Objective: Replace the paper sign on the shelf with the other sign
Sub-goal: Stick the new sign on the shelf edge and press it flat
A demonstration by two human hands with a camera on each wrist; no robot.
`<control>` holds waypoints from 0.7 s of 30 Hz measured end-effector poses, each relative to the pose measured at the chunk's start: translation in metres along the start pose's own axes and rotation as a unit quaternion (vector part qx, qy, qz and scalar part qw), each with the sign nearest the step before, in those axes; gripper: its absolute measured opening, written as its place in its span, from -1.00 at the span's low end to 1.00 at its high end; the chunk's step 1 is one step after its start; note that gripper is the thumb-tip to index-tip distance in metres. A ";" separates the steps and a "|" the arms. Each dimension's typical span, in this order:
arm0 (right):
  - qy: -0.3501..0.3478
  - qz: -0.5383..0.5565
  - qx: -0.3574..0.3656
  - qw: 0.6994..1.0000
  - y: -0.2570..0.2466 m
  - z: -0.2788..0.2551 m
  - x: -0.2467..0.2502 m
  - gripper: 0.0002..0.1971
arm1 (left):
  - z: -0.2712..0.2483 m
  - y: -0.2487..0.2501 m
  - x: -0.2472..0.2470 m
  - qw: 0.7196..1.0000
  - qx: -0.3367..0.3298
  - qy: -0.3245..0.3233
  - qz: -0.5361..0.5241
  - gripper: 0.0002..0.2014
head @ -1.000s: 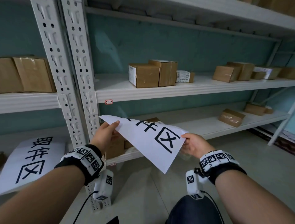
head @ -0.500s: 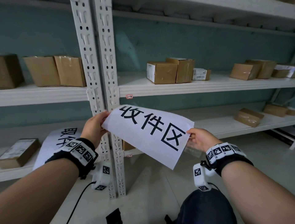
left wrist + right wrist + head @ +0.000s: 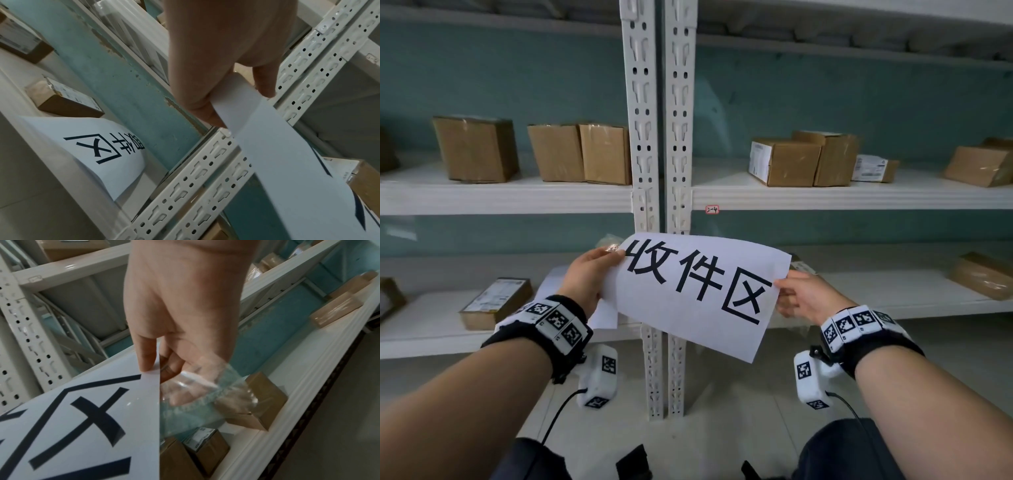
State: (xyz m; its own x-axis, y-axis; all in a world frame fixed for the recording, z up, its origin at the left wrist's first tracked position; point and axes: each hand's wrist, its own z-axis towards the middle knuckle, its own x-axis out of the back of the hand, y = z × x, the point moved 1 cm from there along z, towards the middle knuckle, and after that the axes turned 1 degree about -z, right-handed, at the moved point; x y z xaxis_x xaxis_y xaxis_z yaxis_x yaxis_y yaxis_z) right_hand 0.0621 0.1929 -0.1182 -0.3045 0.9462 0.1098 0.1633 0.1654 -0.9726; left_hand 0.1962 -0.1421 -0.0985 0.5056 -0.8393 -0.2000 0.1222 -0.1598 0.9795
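Both hands have the sheet now squared up in front of the twin uprights (image 3: 659,137), where half a second ago it hung lower and more tilted! The left hand (image 3: 589,274) pinches the held sign (image 3: 698,291) at its left edge, fingers (image 3: 265,81) closed on the paper with the thumb behind. The right hand (image 3: 803,296) pinches the right edge, its fingers (image 3: 147,353) pressed on the printed face, and a strip of clear tape (image 3: 205,395) hangs off that edge. The view has swung left since the earlier frame: the uprights stand dead centre and more of the left bay shows. The other sign (image 3: 98,151) lies curled on the lower left shelf (image 3: 431,335), just beside a flat box (image 3: 494,301), mostly hidden behind the left wrist in the head view. Cardboard boxes (image 3: 784,161) sit on the shelf above
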 end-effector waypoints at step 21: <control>0.042 -0.103 0.110 0.988 -0.059 0.039 -0.052 -0.85 | 0.025 0.034 0.033 0.992 -0.100 0.078 -0.010 -0.96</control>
State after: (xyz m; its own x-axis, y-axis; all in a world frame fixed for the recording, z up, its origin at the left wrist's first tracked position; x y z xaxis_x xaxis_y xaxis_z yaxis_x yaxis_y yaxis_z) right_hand 0.0323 0.1228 -0.0746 -0.2296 0.9200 0.3176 -0.1039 0.3013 -0.9478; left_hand 0.1951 -0.1882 -0.0711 0.6261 -0.7434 -0.2353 0.2919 -0.0563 0.9548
